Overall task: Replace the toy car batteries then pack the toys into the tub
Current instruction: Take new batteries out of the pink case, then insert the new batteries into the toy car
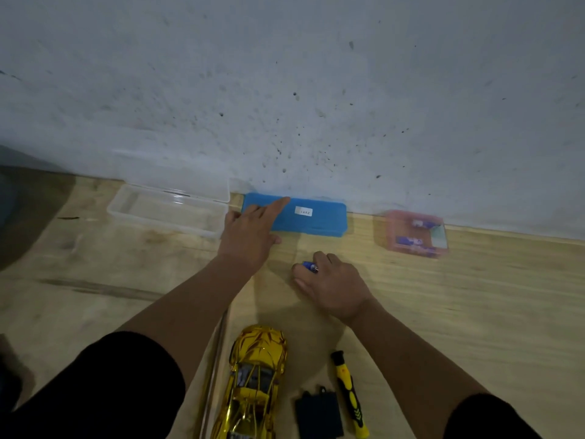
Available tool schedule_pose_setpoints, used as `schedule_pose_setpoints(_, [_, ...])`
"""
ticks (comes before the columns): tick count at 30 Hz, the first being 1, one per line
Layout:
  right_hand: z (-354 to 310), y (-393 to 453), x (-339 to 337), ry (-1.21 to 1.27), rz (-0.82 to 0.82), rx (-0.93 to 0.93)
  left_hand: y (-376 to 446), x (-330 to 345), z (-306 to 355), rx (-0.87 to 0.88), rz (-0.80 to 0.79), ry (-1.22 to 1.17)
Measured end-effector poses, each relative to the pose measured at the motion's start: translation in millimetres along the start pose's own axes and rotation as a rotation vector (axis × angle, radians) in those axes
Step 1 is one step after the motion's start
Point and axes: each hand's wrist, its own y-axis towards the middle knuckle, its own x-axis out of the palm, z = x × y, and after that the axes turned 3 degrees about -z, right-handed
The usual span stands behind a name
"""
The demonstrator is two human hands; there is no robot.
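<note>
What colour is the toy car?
Shiny gold-yellow: the car shows in the head view, near the bottom edge.

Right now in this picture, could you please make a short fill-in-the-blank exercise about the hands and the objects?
1. The right hand holds a blue ____.
2. The left hand reaches onto the ____ box by the wall.
3. The screwdriver lies to the right of the ____ toy car.
4. The clear tub stands with its lid ____.

Missing words: battery; blue; gold; open
</note>
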Motion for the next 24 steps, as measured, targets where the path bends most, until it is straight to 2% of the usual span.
schedule_pose_setpoints(3, [0.3,0.2,-0.4,-0.003,0.048,-0.028,0.3,-0.2,2.0,-0.003,-0.005,-0.006])
schedule_pose_setpoints(7, [1.8,2.5,1.1,-0.014,0.029,0.022,-3.7,-6.5,3.1,0.007,-0.036,-0.027])
schedule_pose_setpoints(13, [5.1,15.9,-31.2,0.111,0.119,0.092,-48.9,-24.4,11.6,0.024,0.024,-0.032])
schedule_pose_setpoints(18, [-14.4,-1.3,-65.8,0.176,0.163,0.182,-88.1,-42.3,29.5,-0.09,-0.116,-0.107])
schedule_pose_setpoints(24, [-54.7,-41.3,-87.2,0.101,0.149,0.304,-156.9,-47.3,55.1,-0.113,-0.292,-0.095])
